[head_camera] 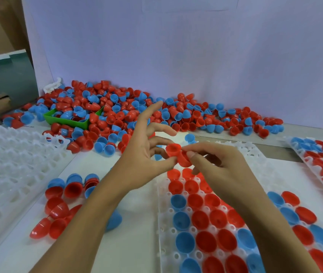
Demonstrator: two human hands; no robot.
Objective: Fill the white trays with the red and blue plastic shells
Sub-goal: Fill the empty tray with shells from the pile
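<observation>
Both hands meet above the far end of a white tray (pixel 163 223) whose cups hold several red and blue shells. My left hand (pixel 142 160) pinches a red shell (pixel 173 150) between thumb and middle fingers, with the index finger stretched out. My right hand (pixel 221 166) pinches a second red shell (pixel 183 159) that is nested against the first. A big heap of loose red and blue shells (pixel 137 113) lies along the back wall. A small cluster of loose shells (pixel 66 198) sits left of my left forearm.
A stack of bare white trays (pixel 8 170) lies at the left. Another filled tray (pixel 322 160) sits at the far right. A green bin (pixel 68 119) is half buried in the heap. A white wall stands behind the heap.
</observation>
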